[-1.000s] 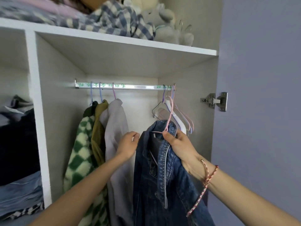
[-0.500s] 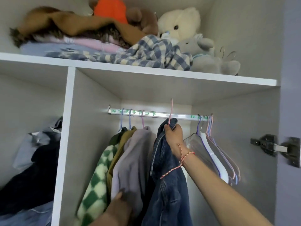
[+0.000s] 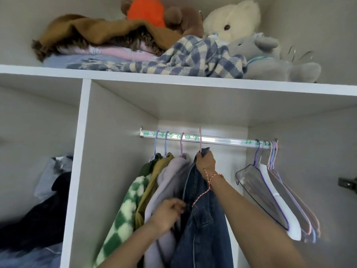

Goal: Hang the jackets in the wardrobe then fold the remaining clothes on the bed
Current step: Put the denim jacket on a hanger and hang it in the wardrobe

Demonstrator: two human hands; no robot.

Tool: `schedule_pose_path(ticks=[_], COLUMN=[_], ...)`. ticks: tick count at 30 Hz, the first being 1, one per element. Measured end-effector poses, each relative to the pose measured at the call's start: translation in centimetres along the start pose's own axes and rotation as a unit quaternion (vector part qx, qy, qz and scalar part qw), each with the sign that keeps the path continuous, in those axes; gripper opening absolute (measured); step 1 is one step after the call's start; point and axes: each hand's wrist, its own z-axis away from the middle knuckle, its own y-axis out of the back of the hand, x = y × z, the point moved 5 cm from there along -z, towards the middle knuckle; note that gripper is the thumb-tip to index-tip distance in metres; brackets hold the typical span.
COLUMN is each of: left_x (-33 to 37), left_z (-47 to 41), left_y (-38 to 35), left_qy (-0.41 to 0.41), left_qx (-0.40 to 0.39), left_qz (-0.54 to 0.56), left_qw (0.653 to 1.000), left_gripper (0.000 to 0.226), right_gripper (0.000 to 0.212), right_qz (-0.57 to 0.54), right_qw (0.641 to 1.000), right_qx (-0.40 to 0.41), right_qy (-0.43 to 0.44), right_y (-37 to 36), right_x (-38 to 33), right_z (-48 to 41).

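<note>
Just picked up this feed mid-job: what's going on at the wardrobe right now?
A person is hanging a denim jacket. The right hand grips its collar at the hanger's neck, with the pink hook up at the rail; whether it is seated is unclear. The left hand, blurred, is at the lilac jacket beside it. A green-check jacket hangs further left, empty hangers on the right.
</note>
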Motion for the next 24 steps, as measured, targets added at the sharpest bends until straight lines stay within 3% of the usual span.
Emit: schedule_pose_path(ticks=[2,6,15,17,20,24], left_x=[2.9,4.8,2.1,1.6,2.4,4.6], left_z=[-1.1,-2.4,0.1,0.3,-0.1,-2.2], left_y=[-0.4,-2.1,-7.3,-7.1,-5.9,-4.5], left_qy=[-0.037,-0.029,0.020,0.003,0.008,0.004], left_qx=[0.006,-0.043,-0.121,-0.097,-0.046,0.023], left_qz=[0.002,-0.012,-0.102,-0.094,-0.034,-0.062], left_qw=[0.999,0.999,0.987,0.991,0.998,0.998], left_gripper=[0.026,0.040,0.008,0.023,0.014,0.029], right_gripper=[0.033,0.035,0.041,0.036,0.031,0.031], right_qz=[0.002,-0.012,-0.016,-0.051,-0.082,-0.078], right_qw=[1.000,1.000,0.997,0.997,0.996,0.997], right_qx=[0.002,0.005,-0.045,-0.024,-0.007,-0.007], right_qy=[-0.005,-0.009,-0.053,-0.058,-0.024,0.006], right_y=[0.2,0.2,-1.7,-1.4,-1.0,-1.2], right_x=[0.8,1.6,7.9,8.2,5.9,2.5], right_z=[0.0,0.4,4.1,4.3,3.6,1.7])
